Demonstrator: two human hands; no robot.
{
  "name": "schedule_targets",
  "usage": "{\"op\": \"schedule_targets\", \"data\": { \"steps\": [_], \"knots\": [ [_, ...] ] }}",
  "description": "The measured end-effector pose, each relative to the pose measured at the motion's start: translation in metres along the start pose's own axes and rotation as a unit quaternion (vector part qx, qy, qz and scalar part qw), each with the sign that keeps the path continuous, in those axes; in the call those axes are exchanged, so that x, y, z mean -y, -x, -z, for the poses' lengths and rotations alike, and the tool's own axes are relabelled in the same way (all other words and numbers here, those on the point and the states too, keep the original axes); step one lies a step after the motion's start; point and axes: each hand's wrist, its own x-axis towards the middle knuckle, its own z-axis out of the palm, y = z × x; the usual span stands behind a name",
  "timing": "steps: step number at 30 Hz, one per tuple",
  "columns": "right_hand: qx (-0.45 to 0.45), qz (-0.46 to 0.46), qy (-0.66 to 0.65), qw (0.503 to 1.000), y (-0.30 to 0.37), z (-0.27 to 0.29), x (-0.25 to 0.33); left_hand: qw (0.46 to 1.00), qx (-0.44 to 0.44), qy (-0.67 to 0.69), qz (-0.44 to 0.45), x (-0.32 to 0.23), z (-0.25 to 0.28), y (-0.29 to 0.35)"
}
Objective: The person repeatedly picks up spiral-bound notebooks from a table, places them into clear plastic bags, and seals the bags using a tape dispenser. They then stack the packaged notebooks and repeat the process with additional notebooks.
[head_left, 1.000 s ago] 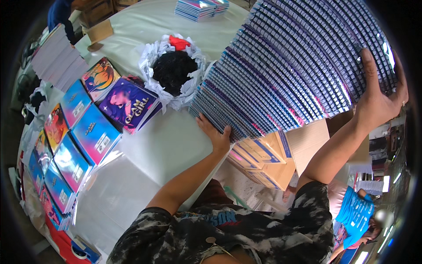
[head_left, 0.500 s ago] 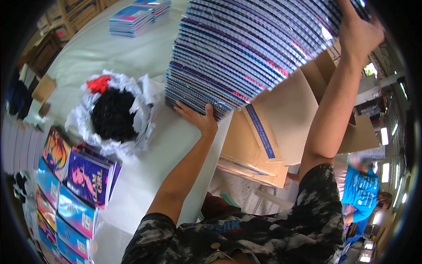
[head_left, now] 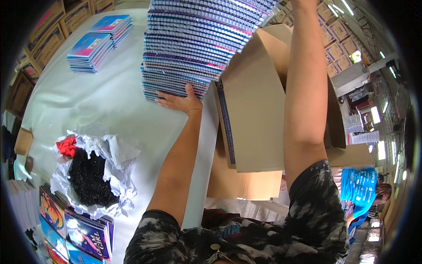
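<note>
A tall stack of spiral notebooks (head_left: 189, 48) in clear wrap fills the upper middle, its wire bindings facing me. My left hand (head_left: 182, 103) is pressed against the stack's lower end, thumb and fingers spread along it, holding it. My right arm reaches up past the cardboard box; only the base of my right hand (head_left: 303, 3) shows at the top edge, with its fingers out of the picture. The open cardboard box (head_left: 259, 110), its flaps raised, stands right of the table, beside the stack and behind my right forearm.
On the white-covered table (head_left: 114, 110) lie blue notebook piles (head_left: 94, 48) at far left. Crumpled white wrapping (head_left: 127, 171) surrounds black material (head_left: 92, 178) and a red scrap (head_left: 67, 146). More notebooks (head_left: 90, 233) sit at near left. A person in blue (head_left: 360, 187) is at right.
The stack and both hands have shifted left and up in the picture. My right hand has mostly passed out of the top edge. The table items appear lower, and the box flap stands taller.
</note>
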Motion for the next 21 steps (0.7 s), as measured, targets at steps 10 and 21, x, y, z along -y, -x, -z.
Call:
{"op": "schedule_targets", "data": {
  "steps": [10,21],
  "knots": [
    [0.029,-0.020,0.070,0.997,0.009,-0.057,-0.052,1.000,0.006,0.007,0.025,0.005,-0.077,-0.033],
    [0.122,-0.049,0.068,0.989,0.014,-0.077,-0.086,0.999,0.040,0.000,0.022,0.010,-0.119,-0.057]
  ]
}}
